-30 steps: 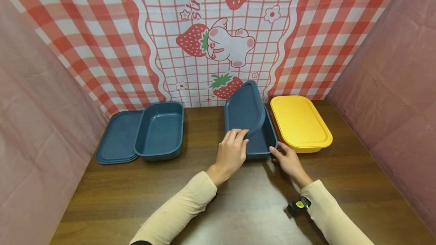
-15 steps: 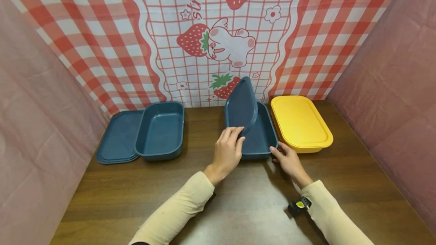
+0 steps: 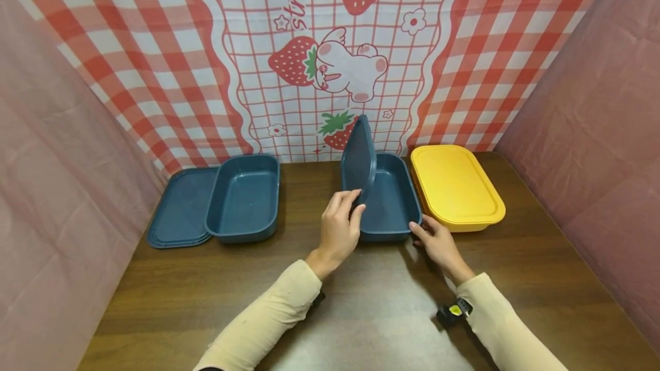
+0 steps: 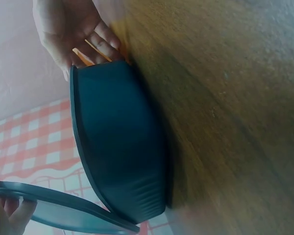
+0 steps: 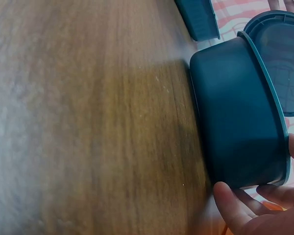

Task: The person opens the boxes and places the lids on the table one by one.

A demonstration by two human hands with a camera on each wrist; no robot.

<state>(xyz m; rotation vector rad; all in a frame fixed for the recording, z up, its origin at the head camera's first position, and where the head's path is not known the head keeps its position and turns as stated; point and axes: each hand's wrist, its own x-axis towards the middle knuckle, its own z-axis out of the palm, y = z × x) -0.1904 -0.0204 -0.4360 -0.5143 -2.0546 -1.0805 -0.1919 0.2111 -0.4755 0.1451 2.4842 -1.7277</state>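
My left hand (image 3: 340,228) pinches the near edge of a dark blue lid (image 3: 359,156), which is tilted steeply up over the left side of a dark blue box (image 3: 389,202). In the left wrist view the lid (image 4: 63,200) stands well apart from the box's rim at the held end and meets it at the far end. My right hand (image 3: 438,248) grips the near right corner of the box, thumb at the rim and fingers along the outer wall. The box's inside shows bare. In the right wrist view these fingers (image 5: 230,205) touch the box wall (image 5: 240,117).
A closed yellow box (image 3: 456,185) stands close on the right. Further left is a second dark blue box (image 3: 244,199), uncovered, with its lid (image 3: 183,208) lying left of it. Behind the wooden table (image 3: 361,314) hangs a strawberry-print cloth (image 3: 247,44); pink cloths flank both sides.
My left hand has moved left, swinging the lid from leaning over the box to nearly upright at its left side. More of the box's inside shows. The right hand has kept its place.
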